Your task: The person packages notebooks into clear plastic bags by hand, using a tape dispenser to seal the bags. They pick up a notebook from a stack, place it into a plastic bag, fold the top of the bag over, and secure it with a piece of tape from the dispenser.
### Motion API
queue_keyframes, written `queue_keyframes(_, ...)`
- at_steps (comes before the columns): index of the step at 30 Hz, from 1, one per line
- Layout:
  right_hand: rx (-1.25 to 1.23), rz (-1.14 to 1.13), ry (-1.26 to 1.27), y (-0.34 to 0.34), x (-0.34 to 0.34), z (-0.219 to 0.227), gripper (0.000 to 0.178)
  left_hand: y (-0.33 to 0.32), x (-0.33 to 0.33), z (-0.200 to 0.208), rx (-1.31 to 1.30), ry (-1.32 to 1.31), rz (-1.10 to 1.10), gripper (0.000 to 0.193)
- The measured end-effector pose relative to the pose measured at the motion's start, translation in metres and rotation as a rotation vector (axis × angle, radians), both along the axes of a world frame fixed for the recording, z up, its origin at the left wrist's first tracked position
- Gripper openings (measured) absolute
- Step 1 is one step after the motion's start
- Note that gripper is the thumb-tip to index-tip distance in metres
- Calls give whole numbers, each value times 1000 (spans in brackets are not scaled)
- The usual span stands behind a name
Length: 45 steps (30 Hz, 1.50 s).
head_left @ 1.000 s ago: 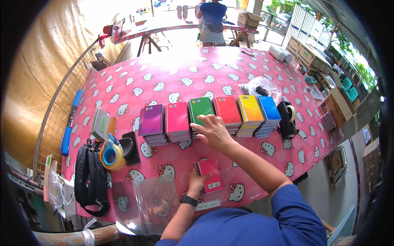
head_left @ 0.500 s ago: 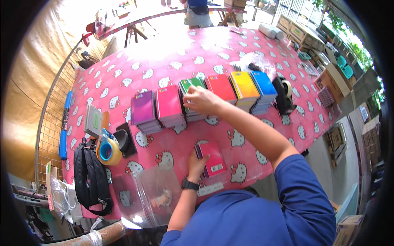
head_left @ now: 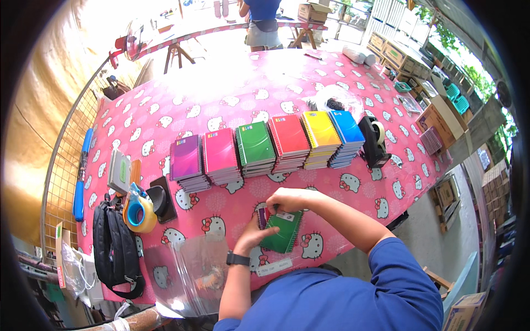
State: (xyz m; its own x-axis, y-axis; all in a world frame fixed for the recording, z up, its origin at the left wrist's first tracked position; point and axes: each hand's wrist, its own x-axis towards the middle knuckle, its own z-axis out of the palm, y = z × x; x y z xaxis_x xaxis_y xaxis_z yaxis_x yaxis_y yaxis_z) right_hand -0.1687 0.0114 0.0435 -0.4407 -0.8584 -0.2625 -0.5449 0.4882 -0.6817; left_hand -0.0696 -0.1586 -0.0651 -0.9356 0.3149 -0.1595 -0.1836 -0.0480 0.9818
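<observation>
Near the front edge of the table, a green spiral notebook [head_left: 284, 236] with a white label lies over a pink and a purple one. My left hand [head_left: 252, 235] grips this small pile from its left side, thumb across the green cover. My right hand [head_left: 287, 199] has its fingers closed on the green notebook's far edge; its fingertips are partly hidden. Beyond my hands stands a row of spiral notebook stacks: purple [head_left: 186, 156], pink [head_left: 220, 149], green [head_left: 255, 142], red [head_left: 289, 135], yellow [head_left: 320, 130] and blue [head_left: 346, 127].
A black tape dispenser [head_left: 374, 144] stands right of the row. Left are tape rolls [head_left: 140, 214], a black stamp-like object [head_left: 160, 201], a grey box [head_left: 120, 174] and a black bag [head_left: 113, 245]. Clear plastic sheeting [head_left: 190, 270] covers the front left. A person [head_left: 263, 25] stands at the far table.
My right hand has come back from the green stack to the pile at my left hand. A green notebook now lies over the pink one. The view has shifted slightly.
</observation>
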Motion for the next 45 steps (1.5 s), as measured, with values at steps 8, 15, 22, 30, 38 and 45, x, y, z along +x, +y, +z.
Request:
queue_keyframes(8,-41,-408,1045,34,-69,27,38,14,10,-2,28,-47,181,50)
queue_keyframes(15,66,-233,1038,29,-82,35,28,10,12,0,27,-13,208,50)
queue_keyframes(22,31,-280,952,30,-75,50,19,12,11,3,54,-56,229,48)
queue_keyframes(30,-549,-725,611,50,-13,101,9,7,11,-8,19,1,229,52)
queue_keyframes(38,-517,-655,1289,43,-43,95,18,10,11,-4,27,-15,258,48)
queue_keyframes(45,37,-544,995,2,-53,20,60,7,14,-5,-21,-63,255,48)
